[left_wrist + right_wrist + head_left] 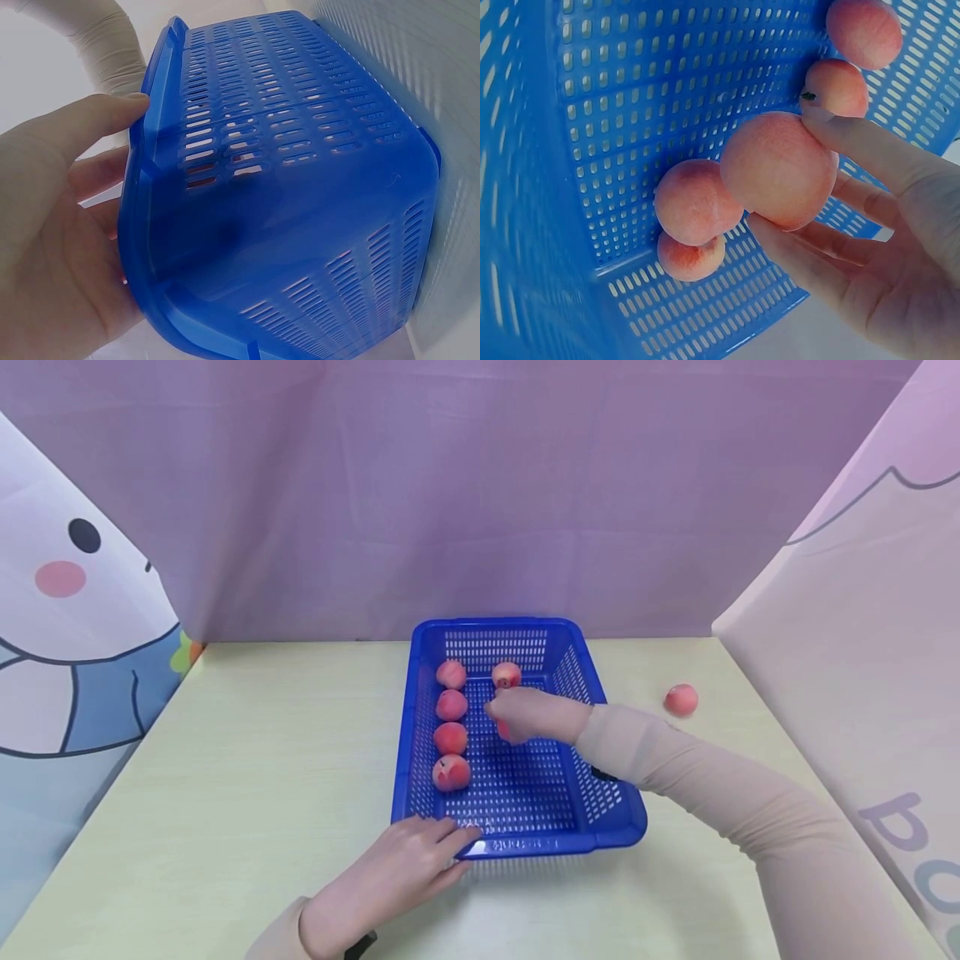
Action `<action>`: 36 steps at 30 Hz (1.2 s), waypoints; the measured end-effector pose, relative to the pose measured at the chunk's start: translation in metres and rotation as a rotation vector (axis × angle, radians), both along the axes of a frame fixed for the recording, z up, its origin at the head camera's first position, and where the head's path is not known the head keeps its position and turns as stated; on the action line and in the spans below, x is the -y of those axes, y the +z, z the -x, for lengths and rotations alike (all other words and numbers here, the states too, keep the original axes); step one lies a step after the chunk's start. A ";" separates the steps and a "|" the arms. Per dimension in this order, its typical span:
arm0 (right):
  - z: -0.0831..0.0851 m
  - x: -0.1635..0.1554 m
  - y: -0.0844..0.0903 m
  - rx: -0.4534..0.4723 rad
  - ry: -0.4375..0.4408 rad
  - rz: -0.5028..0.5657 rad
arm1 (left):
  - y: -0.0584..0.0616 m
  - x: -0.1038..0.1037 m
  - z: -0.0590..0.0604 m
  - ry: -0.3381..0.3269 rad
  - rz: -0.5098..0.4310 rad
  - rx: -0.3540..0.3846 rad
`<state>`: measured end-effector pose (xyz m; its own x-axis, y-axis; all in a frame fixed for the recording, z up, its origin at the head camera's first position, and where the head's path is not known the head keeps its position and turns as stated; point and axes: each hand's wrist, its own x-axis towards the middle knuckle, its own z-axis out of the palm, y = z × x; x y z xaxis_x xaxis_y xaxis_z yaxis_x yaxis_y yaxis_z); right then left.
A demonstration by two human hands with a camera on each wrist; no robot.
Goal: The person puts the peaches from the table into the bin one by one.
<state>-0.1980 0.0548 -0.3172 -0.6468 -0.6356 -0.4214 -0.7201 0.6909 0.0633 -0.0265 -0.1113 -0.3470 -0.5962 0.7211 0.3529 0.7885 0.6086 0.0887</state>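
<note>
A blue plastic basket (517, 843) with slotted walls stands on the table. My left hand (408, 864) grips its near rim at the left corner; in the left wrist view the thumb (112, 112) lies on the rim. Inside the basket, my right hand (536, 714) holds a peach (780, 171) between thumb and fingers, above the basket floor. Several peaches stand in a row along the left wall, the nearest peach (452, 772) toward me. One more peach (506, 674) sits near the far wall, just beyond the right hand.
A loose peach (681, 700) lies on the pale table (285, 760), right of the basket. A purple cloth (465, 502) hangs behind the table, and printed panels stand at both sides. My right forearm (697, 768) crosses over the basket's right wall.
</note>
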 end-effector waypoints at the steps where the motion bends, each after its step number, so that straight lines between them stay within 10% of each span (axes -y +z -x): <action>1: -0.001 0.000 0.000 0.006 -0.010 0.002 | 0.000 0.000 0.000 0.002 0.005 0.007; 23: -0.004 -0.001 -0.012 -0.114 0.186 0.003 | -0.001 0.000 -0.001 -0.002 -0.009 -0.027; 36: -0.004 0.002 -0.020 -0.058 0.148 -0.043 | -0.002 0.000 0.000 -0.007 -0.018 -0.046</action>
